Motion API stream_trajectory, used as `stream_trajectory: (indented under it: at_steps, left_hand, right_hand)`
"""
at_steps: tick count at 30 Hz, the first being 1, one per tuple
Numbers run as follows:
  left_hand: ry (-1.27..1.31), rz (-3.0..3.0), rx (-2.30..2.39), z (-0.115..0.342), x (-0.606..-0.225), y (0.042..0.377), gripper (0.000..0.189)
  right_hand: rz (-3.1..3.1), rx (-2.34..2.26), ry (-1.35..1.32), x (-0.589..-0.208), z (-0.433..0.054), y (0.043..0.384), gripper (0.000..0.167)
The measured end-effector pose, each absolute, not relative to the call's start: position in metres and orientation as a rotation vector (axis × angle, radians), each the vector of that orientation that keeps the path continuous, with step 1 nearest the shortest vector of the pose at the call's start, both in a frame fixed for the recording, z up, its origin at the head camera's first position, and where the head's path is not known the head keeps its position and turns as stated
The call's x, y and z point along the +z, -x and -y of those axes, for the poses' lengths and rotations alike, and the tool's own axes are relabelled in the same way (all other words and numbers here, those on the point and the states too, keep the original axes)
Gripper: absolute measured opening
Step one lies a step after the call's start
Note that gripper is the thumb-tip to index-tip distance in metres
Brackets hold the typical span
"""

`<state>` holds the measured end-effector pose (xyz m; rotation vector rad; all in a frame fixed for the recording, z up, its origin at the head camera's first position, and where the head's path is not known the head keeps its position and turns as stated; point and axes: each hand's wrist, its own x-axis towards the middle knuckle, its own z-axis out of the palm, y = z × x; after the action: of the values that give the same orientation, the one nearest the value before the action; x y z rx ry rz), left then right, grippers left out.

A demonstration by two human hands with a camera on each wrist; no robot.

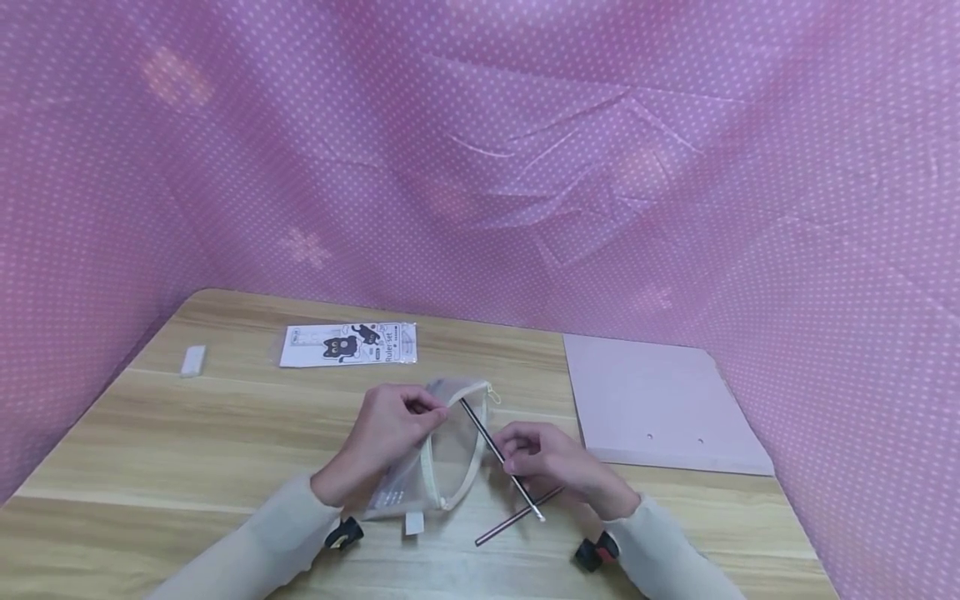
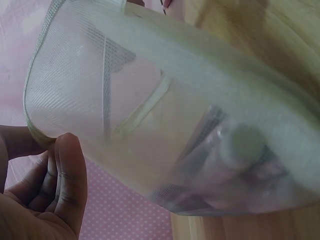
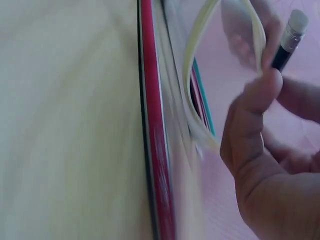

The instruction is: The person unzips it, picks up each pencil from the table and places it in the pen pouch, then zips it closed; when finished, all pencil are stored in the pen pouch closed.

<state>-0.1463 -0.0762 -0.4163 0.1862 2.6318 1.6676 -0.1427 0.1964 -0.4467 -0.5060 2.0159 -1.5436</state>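
Note:
A whitish translucent mesh zip pouch [image 1: 405,483] lies in front of me, its zipper open. My left hand [image 1: 397,425] pinches the upper rim of its mouth between thumb and fingers. In my right hand [image 1: 551,458] is a dark pencil [image 1: 480,428], held between thumb and fingers, slanting with its far end at the pouch's mouth. Its white eraser [image 3: 298,21] end points back toward me. Below that hand, a second, reddish pencil [image 1: 502,528] rests on the table. Through the mesh in the left wrist view, blurred pale and dark contents [image 2: 242,145] show.
A packaged ruler set [image 1: 348,344] lies behind the pouch, and a small white block [image 1: 192,361] is at the far left. To the right sits a pale pink flat board or folder [image 1: 660,404]. Pink dotted cloth [image 1: 480,167] hangs around the wooden table [image 1: 187,450].

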Motion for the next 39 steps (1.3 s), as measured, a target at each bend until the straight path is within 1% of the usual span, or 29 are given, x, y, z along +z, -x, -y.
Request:
stream_trajectory:
  at_steps: [5,13,25,32,39]
  left_hand:
    - [-0.201,-2.641,1.666,0.075,-0.415,0.145,0.011]
    - [-0.142,-2.549,1.68,0.071,-0.41,0.139,0.005]
    - [-0.2,-2.573,1.63,0.066,-0.415,0.137,0.005]
    - [-0.227,-2.553,1.632,0.063,-0.416,0.136,0.005]
    - [-0.175,-2.548,1.646,0.065,-0.414,0.136,0.005]
  right_hand:
    - [-1.884,-1.713,0.321,-0.451,-0.178,0.142,0.046]
    - [-1.803,-1.879,0.124,-0.454,-0.152,0.138,0.048]
    - [-1.806,-1.92,0.101,-0.456,-0.127,0.135,0.049]
    - [-1.768,-1.962,0.048,-0.457,-0.118,0.131,0.04]
    - [-1.848,-1.983,0.024,-0.464,-0.113,0.129,0.048]
